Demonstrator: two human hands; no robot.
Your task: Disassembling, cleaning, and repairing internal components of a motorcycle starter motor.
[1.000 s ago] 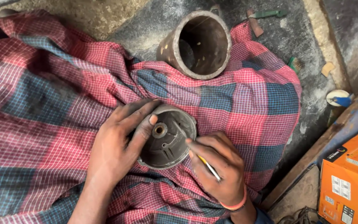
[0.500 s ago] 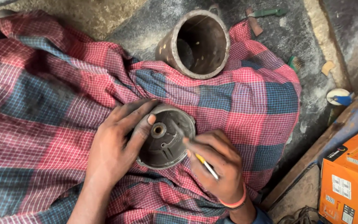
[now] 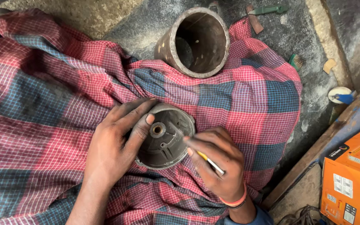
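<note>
Just below the middle of the frame, a round, grey, cup-shaped metal housing [image 3: 165, 137] with a small brass-coloured bush at its centre lies on a red-and-blue checked cloth [image 3: 46, 104], its open mouth turned up toward the camera, so its axis runs roughly straight up from the cloth. From the left side of the frame the left hand [image 3: 113, 150] lies over the housing's left rim, fingers spread and curled around the edge, one fingertip resting just beside the central bush; it grips the housing and steadies it. From the lower right the right hand [image 3: 219, 166] pinches a thin tool with a yellow shank [image 3: 207, 160] between thumb and fingers, its tip pointing up and left, toward the housing's right inner wall, at or just over the rim; whether the tip touches metal cannot be told. Both hands are therefore at the housing, one on either side. Toward the upper middle, well apart, a larger rusty metal cylinder [image 3: 194, 41] lies tilted on the cloth's edge. An orange cardboard box [image 3: 353, 175] sits at the lower right.
</note>
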